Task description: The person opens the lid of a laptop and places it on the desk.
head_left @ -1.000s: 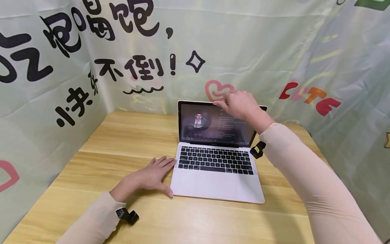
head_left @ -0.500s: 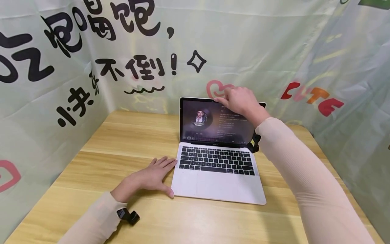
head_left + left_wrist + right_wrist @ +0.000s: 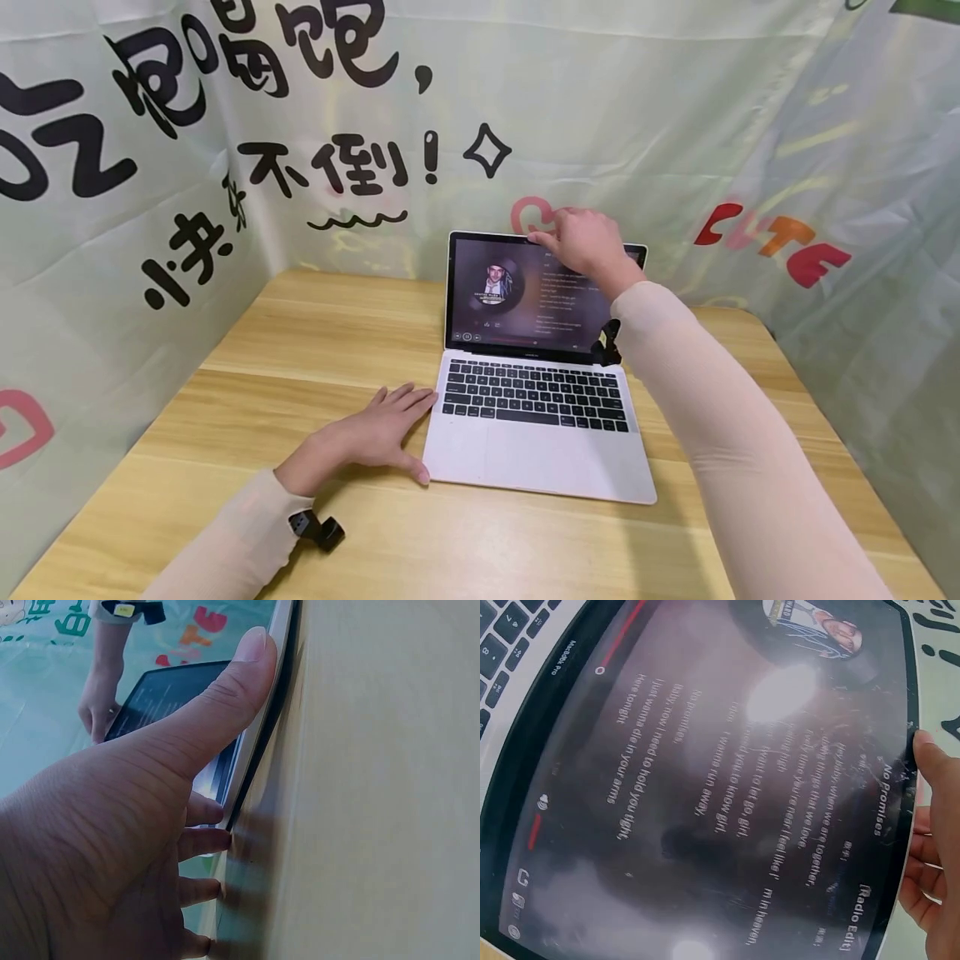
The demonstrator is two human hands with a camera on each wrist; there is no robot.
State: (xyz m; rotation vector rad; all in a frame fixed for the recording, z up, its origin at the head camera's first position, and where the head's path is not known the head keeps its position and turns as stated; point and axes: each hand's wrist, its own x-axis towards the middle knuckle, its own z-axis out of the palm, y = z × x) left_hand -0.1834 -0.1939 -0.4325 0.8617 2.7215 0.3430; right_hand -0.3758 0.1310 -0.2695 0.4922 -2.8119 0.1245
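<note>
A silver laptop lies opened on the wooden table, its lit screen showing a music player with song lyrics. My right hand holds the top edge of the lid, thumb on the screen side and fingers behind it, as the right wrist view also shows. Against the laptop's left side rests my left hand, fingers spread on the table. In the left wrist view the left thumb touches the base's edge, with the fingertips near the table.
The wooden table extends around the laptop. Pale printed cloth with black lettering hangs behind and at both sides. Each sleeve carries a small black wrist camera.
My right hand has tipped the laptop's lid further back, so the screen stands more upright and faces the head camera more. My left hand has stayed by the laptop's left side.
</note>
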